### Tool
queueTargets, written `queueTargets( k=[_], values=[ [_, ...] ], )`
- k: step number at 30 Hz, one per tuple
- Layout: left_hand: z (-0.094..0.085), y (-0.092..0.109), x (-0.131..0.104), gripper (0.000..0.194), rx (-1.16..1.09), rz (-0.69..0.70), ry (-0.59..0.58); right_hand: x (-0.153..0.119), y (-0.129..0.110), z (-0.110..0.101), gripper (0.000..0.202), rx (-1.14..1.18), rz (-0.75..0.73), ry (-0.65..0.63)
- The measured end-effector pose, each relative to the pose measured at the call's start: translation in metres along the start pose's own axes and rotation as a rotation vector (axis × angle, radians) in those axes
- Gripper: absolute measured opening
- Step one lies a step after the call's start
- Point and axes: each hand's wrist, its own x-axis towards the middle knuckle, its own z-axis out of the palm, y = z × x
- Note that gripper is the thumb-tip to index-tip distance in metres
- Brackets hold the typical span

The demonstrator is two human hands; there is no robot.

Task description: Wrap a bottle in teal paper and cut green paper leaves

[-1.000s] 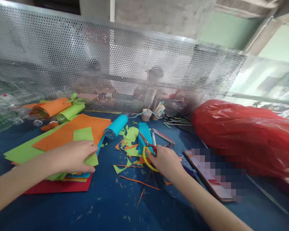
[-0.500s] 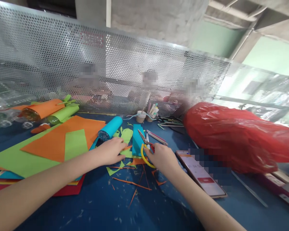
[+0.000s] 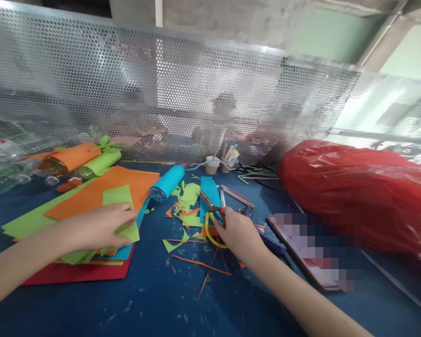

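Note:
My left hand (image 3: 107,228) has its thumb and fingers around the lower part of a light green paper piece (image 3: 117,195), which lies over a stack of orange, green, blue and red sheets. Some of the grip is hidden behind the hand. My right hand (image 3: 239,231) holds a pair of scissors (image 3: 210,202) by its yellow and red handles, blades pointing up and away. Beneath the scissors lies a blue paper strip (image 3: 206,187). Green paper scraps (image 3: 191,193) and thin orange strips (image 3: 199,263) are scattered between the two hands.
A blue-wrapped bottle (image 3: 168,181) lies behind the scraps. Orange (image 3: 75,157) and green wrapped bottles (image 3: 103,161) are at the left. Cups with pens (image 3: 229,159) stand by the perforated metal screen (image 3: 182,84). A phone (image 3: 301,252) and a red plastic bag (image 3: 358,192) are at the right.
My left hand has moved left from the scraps onto the paper stack and closed on the light green piece. My right hand still holds the scissors. The view has shifted slightly.

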Motion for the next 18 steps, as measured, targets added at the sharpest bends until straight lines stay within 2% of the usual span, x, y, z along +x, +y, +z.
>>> queueTargets(
  k=[3,6,9,11,13,15,16,18],
  values=[
    [-0.001,0.000,-0.001,0.022,0.001,-0.009,-0.151,0.000,-0.002,0.000,0.022,-0.038,-0.027,0.018],
    [-0.008,0.004,-0.001,0.027,0.015,-0.024,-0.172,0.000,-0.003,-0.002,0.021,-0.080,-0.067,0.054],
    [-0.010,0.016,-0.005,0.031,-0.002,-0.023,-0.117,-0.002,-0.005,-0.005,0.021,-0.027,-0.144,0.110],
    [-0.005,0.032,-0.011,0.034,-0.028,-0.003,0.020,-0.007,-0.008,-0.009,0.023,0.169,-0.246,0.135],
    [0.008,0.052,-0.019,0.032,-0.042,0.091,0.139,-0.016,-0.014,-0.011,0.042,0.448,-0.396,0.076],
    [0.023,0.075,-0.028,0.027,-0.066,0.229,0.208,-0.026,-0.021,-0.014,0.061,0.670,-0.581,-0.075],
    [0.030,0.085,-0.032,0.025,-0.087,0.281,0.198,-0.031,-0.025,-0.015,0.064,0.738,-0.666,-0.144],
    [0.042,0.100,-0.039,0.024,-0.153,0.363,0.188,-0.038,-0.031,-0.016,0.059,0.816,-0.795,-0.256]
  ],
)
